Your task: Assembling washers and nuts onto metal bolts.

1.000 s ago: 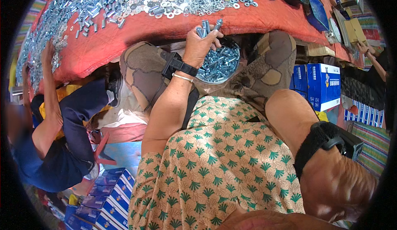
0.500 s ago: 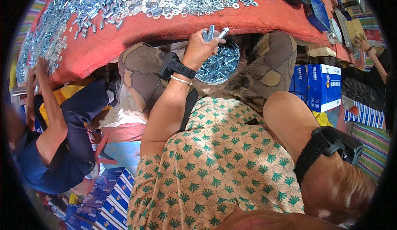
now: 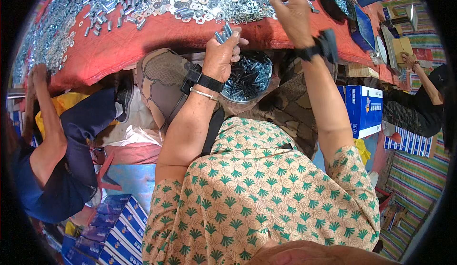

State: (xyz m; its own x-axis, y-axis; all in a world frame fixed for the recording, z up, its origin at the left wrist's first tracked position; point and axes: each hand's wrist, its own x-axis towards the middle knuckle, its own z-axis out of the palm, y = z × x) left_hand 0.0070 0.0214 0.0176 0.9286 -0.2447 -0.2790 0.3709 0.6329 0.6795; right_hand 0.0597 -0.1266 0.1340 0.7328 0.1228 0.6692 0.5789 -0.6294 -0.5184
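Note:
My left hand [image 3: 221, 55] is closed around a few short metal sleeves [image 3: 223, 34], whose ends stick up past the thumb. Just below and right of it, a round tub [image 3: 238, 100] between my knees holds many bolt-like metal pieces [image 3: 250, 77], partly in shadow. Over the red-covered table [image 3: 162, 34], my right hand [image 3: 291, 15] reaches forward with bent fingers apart, and I see nothing in them. Nearest to it lie loose washers [image 3: 233, 13] and metal sleeves in a wide heap.
Another person's hands [image 3: 38, 74] work at the table's left edge. A second person's hand [image 3: 408, 60] is at far right. A black pan [image 3: 335, 2] of metal parts and a blue tray [image 3: 364, 29] stand at the right. Blue-white boxes [image 3: 364, 108] stand beside my right knee.
My right arm has swung from beside my body up over the table. My left hand has shifted slightly left, and the longer metal piece at its fingertips no longer shows there.

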